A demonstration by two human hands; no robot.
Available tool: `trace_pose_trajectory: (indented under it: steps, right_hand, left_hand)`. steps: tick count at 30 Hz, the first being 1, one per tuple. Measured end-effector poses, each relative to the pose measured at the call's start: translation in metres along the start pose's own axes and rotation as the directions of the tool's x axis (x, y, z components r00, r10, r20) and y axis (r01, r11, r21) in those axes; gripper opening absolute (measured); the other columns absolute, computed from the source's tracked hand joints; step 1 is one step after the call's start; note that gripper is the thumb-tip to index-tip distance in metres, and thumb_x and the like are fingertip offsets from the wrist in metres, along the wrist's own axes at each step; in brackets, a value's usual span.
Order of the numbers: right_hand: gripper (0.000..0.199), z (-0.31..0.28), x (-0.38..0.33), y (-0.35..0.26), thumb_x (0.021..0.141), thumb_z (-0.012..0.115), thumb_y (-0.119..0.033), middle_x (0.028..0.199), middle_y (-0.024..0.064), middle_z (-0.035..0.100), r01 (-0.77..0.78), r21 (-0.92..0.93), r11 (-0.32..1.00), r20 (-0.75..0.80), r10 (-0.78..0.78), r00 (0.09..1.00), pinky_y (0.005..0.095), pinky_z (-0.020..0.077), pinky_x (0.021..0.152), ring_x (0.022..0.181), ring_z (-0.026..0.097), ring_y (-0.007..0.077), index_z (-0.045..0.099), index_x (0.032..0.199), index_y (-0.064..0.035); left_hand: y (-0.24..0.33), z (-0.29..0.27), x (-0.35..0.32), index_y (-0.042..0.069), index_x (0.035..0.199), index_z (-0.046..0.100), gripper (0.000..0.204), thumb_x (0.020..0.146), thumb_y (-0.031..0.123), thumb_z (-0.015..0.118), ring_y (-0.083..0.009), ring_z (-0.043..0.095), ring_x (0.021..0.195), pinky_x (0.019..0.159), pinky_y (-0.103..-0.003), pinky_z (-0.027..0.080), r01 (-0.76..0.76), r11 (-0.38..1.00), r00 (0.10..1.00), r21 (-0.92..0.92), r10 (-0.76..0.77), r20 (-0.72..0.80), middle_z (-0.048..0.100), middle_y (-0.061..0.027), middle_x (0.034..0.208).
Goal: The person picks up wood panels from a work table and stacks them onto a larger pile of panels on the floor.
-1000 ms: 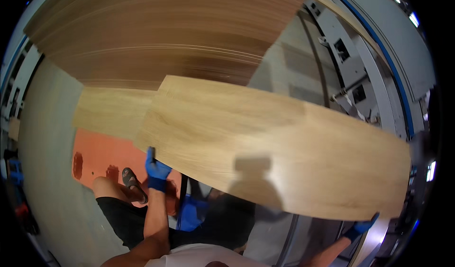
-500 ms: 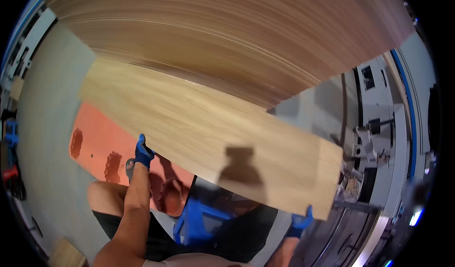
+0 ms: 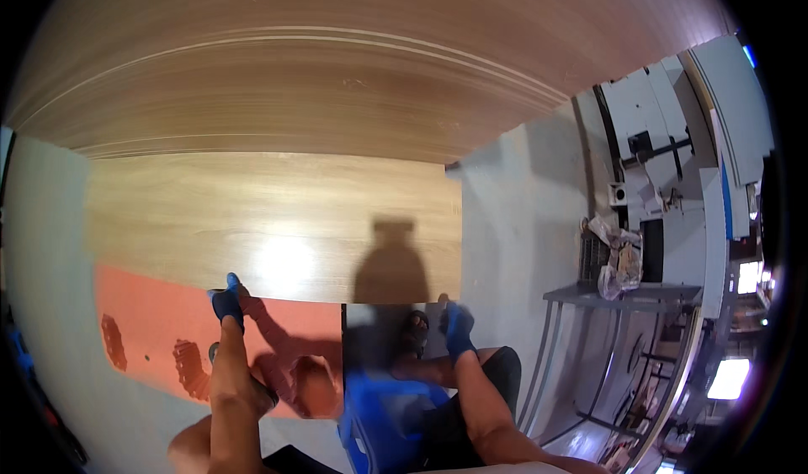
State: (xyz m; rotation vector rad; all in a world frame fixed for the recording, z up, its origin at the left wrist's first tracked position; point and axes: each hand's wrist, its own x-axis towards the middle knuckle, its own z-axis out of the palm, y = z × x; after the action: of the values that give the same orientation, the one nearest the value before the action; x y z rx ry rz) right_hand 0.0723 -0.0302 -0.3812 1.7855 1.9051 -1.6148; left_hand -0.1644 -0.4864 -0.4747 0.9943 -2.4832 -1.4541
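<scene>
While both gloved hands grip its near edge, the wooden panel (image 3: 269, 221) lies flat with its long axis running left to right, beside the board stack (image 3: 337, 61). Left hand (image 3: 225, 299) and right hand (image 3: 459, 327) close on that edge.

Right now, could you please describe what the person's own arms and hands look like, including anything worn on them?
Both hands wear snug blue gloves: the left hand and the right hand. The gloves end at the wrists. The forearms above them are bare, with no sleeves, watch or markings visible.
</scene>
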Motion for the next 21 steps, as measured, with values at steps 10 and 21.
trace_pose_trajectory:
  steps: [10,21]
  right_hand:
    - [0.048,0.027,0.093,-0.029,0.076,0.060,-0.039,0.077,0.0111,0.062,0.276,-0.362,0.890,-0.153,-0.349,0.925,0.0302,0.0446,0.065,0.068,0.058,0.0189,0.055,0.100,0.0021]
    - [0.037,0.050,0.084,-0.045,0.076,0.060,-0.040,0.056,0.0057,0.056,0.279,-0.435,0.856,-0.161,-0.379,0.911,0.0305,0.0400,0.051,0.050,0.050,0.0145,0.062,0.077,-0.0039]
  left_hand:
    - [0.058,0.006,-0.007,0.000,0.096,0.057,0.058,0.067,0.050,0.064,-0.0292,0.058,0.087,0.076,-0.035,0.044,0.178,0.875,0.983,0.450,-0.180,-0.038,0.061,-0.0174,0.092]
    - [0.050,-0.001,0.028,-0.007,0.066,0.061,0.064,0.067,0.057,0.060,-0.0269,0.058,0.059,0.057,-0.036,0.043,0.118,0.782,0.989,0.612,-0.151,0.002,0.059,-0.0190,0.060]
